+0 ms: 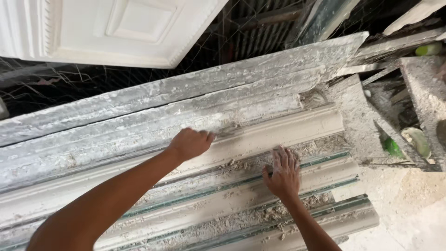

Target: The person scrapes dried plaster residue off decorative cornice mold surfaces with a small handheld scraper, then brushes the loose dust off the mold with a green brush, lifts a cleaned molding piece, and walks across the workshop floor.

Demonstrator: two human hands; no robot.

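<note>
Head view: the left hand (190,143), curled in a loose fist, presses a scraper (225,133) along a long white plaster moulding (297,128), while the right hand (282,173), fingers spread flat, steadies the fibre-strewn strip below. Pressing too hard could gouge or crack the soft plaster.

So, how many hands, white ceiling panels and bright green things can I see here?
Hands: 2, the left hand and right hand, both on the plaster moulding.
White ceiling panel: 1.
Green things: 2, one upper right, one lower.
Total: 5.
</note>
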